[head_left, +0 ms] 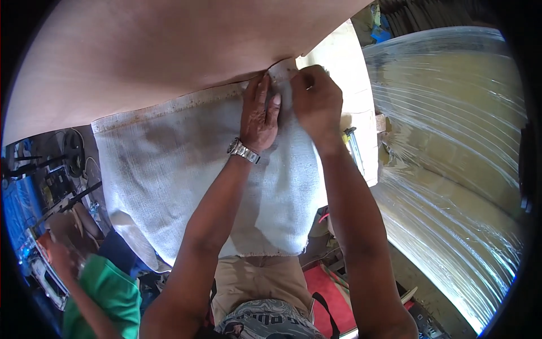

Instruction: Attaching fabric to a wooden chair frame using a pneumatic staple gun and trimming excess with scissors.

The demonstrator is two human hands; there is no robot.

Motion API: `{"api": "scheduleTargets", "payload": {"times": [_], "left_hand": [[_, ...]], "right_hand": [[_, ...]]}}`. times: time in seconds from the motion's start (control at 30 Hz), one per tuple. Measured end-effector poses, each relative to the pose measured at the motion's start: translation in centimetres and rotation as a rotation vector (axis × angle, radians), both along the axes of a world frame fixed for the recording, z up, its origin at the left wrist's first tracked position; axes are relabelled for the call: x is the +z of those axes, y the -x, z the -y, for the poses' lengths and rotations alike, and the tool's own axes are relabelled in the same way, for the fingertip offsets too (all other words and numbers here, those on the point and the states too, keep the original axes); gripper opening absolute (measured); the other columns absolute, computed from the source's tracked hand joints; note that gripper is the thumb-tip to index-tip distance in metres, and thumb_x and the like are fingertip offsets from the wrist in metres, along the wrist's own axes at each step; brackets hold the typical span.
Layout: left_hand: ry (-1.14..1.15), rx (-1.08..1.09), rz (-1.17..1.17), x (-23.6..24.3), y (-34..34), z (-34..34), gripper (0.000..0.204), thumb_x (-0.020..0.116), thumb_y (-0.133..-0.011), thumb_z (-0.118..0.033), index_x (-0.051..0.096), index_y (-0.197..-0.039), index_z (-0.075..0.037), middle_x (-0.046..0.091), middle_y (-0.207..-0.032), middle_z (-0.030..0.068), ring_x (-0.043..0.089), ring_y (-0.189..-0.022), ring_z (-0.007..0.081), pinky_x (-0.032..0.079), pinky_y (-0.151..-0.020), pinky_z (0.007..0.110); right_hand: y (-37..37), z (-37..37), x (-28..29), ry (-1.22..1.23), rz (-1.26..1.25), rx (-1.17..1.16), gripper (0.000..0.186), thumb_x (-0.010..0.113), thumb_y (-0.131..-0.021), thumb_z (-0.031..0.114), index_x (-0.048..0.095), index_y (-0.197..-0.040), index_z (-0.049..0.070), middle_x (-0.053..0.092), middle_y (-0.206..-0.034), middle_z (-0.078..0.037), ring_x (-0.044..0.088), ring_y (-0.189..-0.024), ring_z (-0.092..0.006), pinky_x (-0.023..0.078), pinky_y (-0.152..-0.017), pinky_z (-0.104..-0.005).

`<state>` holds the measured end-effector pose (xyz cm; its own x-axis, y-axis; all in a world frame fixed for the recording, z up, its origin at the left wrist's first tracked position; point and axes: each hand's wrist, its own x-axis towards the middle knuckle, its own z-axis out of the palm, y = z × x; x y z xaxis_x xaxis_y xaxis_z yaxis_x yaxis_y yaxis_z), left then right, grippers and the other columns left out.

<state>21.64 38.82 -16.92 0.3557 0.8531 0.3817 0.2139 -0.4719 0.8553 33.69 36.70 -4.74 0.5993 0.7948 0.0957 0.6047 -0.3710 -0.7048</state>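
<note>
A light grey woven fabric (164, 181) hangs from the edge of a large pinkish-brown curved panel (158, 51), with a folded, brown-spotted band along the join. My left hand (258, 113), with a wristwatch, lies on the fabric near that band, fingers stretched out and pointing up. Just right of it, my right hand (317, 104) is bent with closed fingers at the raised end of the band; what they hold is hidden. Beside my right wrist, a yellow-and-metal tool (352, 147) rests on a pale board (355, 79).
Plastic-wrapped padded pieces (446, 158) fill the right side. At lower left a co-worker in a green top (107, 296) has an arm out among cluttered equipment (62, 175) and blue material (22, 198). A red surface (319, 285) shows low behind my forearms.
</note>
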Motion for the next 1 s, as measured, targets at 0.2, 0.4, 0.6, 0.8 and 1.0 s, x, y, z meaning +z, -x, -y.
{"api": "scheduleTargets", "payload": {"times": [0.2,0.4,0.6,0.8,1.0], "left_hand": [[0.14,-0.009,0.029,1.8,-0.5,0.2,0.064,0.049,-0.11,-0.044,0.041,-0.155,0.001,0.042,-0.155,0.0286,0.043,-0.144,0.0432,0.038,-0.118,0.05],[0.19,0.036,-0.02,5.0,-2.2,0.3,0.063,0.049,-0.109,-0.04,0.042,-0.149,0.008,0.045,-0.148,0.0368,0.049,-0.133,0.0513,0.043,-0.112,0.051],[0.219,0.231,0.098,6.5,-5.7,0.4,0.048,0.046,-0.11,-0.028,0.047,-0.138,0.011,0.056,-0.129,0.0377,0.057,-0.116,0.0532,0.048,-0.102,0.052],[0.232,0.277,0.084,6.3,-7.4,0.3,0.039,0.049,-0.107,-0.021,0.049,-0.132,0.009,0.059,-0.122,0.0363,0.061,-0.108,0.053,0.052,-0.091,0.056],[0.098,0.307,-0.273,6.6,-7.0,0.5,0.045,0.06,-0.102,-0.025,0.047,-0.133,0.006,0.064,-0.116,0.0332,0.064,-0.102,0.0529,0.055,-0.082,0.059]], "right_hand": [[-0.4,-0.5,-0.1,0.038,-0.32,-0.126,0.026,0.073,-0.095,0.023,0.071,-0.094,-0.003,0.072,-0.085,-0.009,0.062,-0.075,-0.0148,0.051,-0.073,-0.0308],[-3.2,1.6,-2.9,-0.044,-0.482,0.005,0.028,0.074,-0.095,0.025,0.07,-0.096,-0.002,0.07,-0.084,-0.006,0.061,-0.072,-0.0137,0.052,-0.069,-0.0318],[-9.6,19.6,-8.2,0.375,-0.02,-0.282,0.037,0.072,-0.095,0.031,0.069,-0.115,-0.001,0.073,-0.103,-0.018,0.07,-0.093,-0.0327,0.056,-0.087,-0.0437],[-9.9,29.3,-11.5,0.627,0.221,0.008,0.061,0.081,-0.085,0.038,0.059,-0.132,0.007,0.058,-0.131,-0.018,0.054,-0.124,-0.0388,0.047,-0.103,-0.0511],[-8.2,27.0,-10.8,0.757,0.324,0.102,0.059,0.081,-0.085,0.04,0.06,-0.127,0.005,0.062,-0.124,-0.02,0.059,-0.116,-0.0399,0.048,-0.098,-0.0531]]}}
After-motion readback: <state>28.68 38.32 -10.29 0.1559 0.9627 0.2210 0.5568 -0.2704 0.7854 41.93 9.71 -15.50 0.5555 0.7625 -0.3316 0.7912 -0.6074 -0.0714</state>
